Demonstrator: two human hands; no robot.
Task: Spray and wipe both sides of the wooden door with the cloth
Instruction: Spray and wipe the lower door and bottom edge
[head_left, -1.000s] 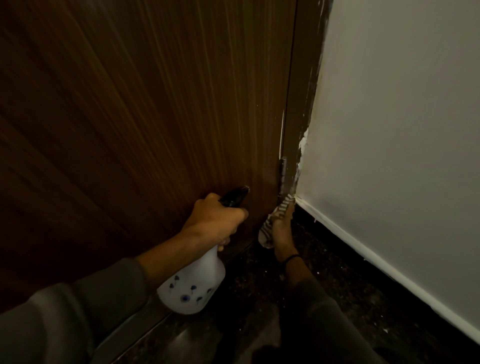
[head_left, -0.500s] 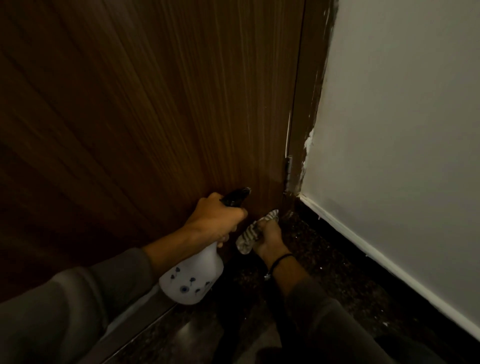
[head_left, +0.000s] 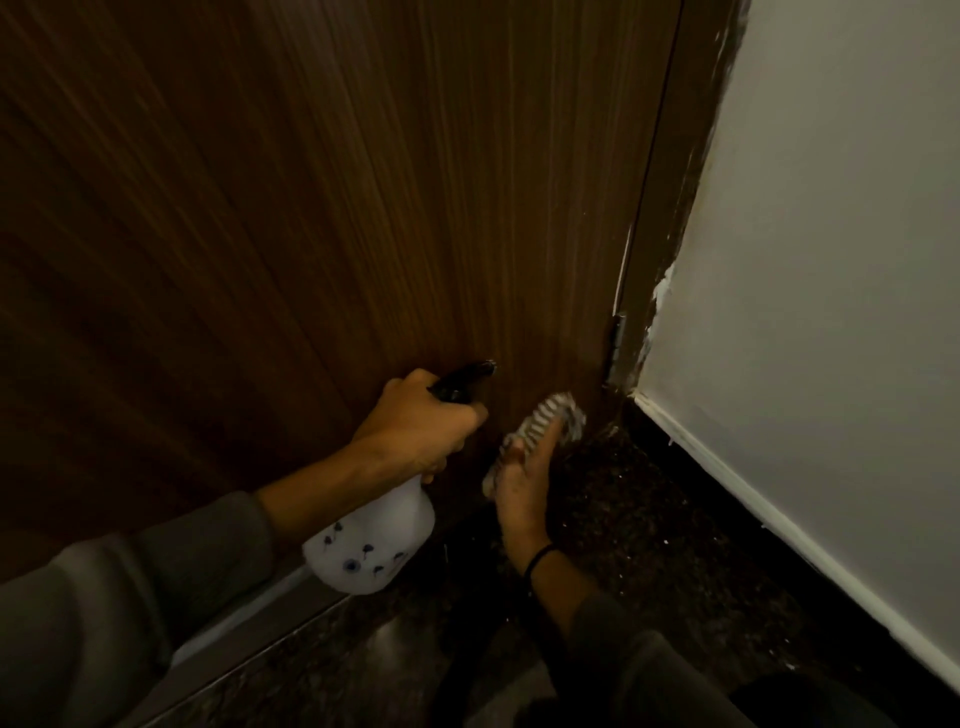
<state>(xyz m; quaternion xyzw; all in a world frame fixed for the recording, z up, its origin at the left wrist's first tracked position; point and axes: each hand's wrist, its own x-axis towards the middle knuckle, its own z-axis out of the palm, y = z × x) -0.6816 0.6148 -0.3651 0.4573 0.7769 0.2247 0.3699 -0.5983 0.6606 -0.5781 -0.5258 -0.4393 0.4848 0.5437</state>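
— What has shifted around the hinge (head_left: 618, 338)?
— The striped cloth (head_left: 551, 415) slid away from it, then came back; it sits just below it now, low on the wooden door (head_left: 363, 208). Probably back-and-forth wiping of this side's bottom corner.
— And the grips?
— The right grip (head_left: 522, 478) presses the cloth flat-fingered against the dark, streaky-grained door. The left grip (head_left: 415, 426), farther from the hinge, is wrapped round the white spray bottle (head_left: 371, 551), nozzle facing the door

The left sleeve (head_left: 130, 597) and right sleeve (head_left: 623, 654) are grey, loose and long. A thin black band (head_left: 540, 558) circles the wrist just behind the right hand (head_left: 522, 483).
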